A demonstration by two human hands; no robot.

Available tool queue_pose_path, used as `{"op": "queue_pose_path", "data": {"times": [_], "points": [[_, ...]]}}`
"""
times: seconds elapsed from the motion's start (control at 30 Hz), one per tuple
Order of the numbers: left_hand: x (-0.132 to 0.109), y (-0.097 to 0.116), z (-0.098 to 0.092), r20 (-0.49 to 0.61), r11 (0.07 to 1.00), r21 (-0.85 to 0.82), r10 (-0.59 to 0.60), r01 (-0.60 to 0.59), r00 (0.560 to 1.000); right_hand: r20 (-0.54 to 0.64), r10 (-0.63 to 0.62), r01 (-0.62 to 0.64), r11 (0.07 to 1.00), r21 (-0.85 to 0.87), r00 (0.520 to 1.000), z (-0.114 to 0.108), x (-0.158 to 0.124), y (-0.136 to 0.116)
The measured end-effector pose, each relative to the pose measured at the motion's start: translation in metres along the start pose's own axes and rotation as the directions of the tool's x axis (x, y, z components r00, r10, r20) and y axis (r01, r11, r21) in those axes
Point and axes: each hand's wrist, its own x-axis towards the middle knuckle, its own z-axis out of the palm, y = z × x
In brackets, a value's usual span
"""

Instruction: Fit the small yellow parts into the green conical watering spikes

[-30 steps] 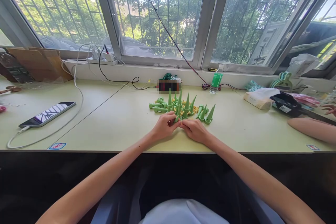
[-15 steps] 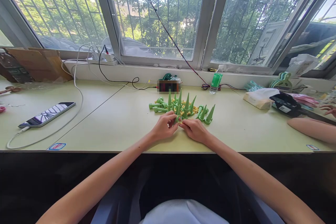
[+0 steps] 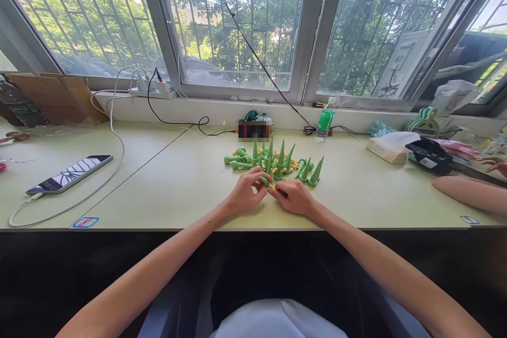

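Note:
My left hand [image 3: 246, 194] pinches a small green cone-shaped plastic spike [image 3: 265, 179] at the table's near middle. My right hand [image 3: 293, 196] meets it from the right, fingers pinched at the spike's end on a tiny piece I cannot make out. Just beyond my fingers stands a cluster of several green spikes [image 3: 277, 161], some upright and some lying on their sides, with small yellow bits [image 3: 293, 163] scattered among them on the pale green table [image 3: 178, 185].
A phone [image 3: 69, 173] on a white cable lies at the left. A green bottle [image 3: 325, 122] stands by the window sill. A tissue pack [image 3: 390, 147] and black item are at the right, where another person's forearm [image 3: 467, 193] rests. Cardboard sits far left.
My hands have stayed together at the spike with only small finger movements. The view has shifted very slightly.

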Motion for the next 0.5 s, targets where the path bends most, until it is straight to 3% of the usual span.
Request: {"op": "queue_pose_path", "data": {"times": [0.5], "points": [[0.0011,-0.0018,0.0001,0.000,0.999,-0.021,-0.031,0.031,1.000,0.012,-0.008,0.008,1.000,-0.021,1.000,0.0001,0.0004,0.0003]]}}
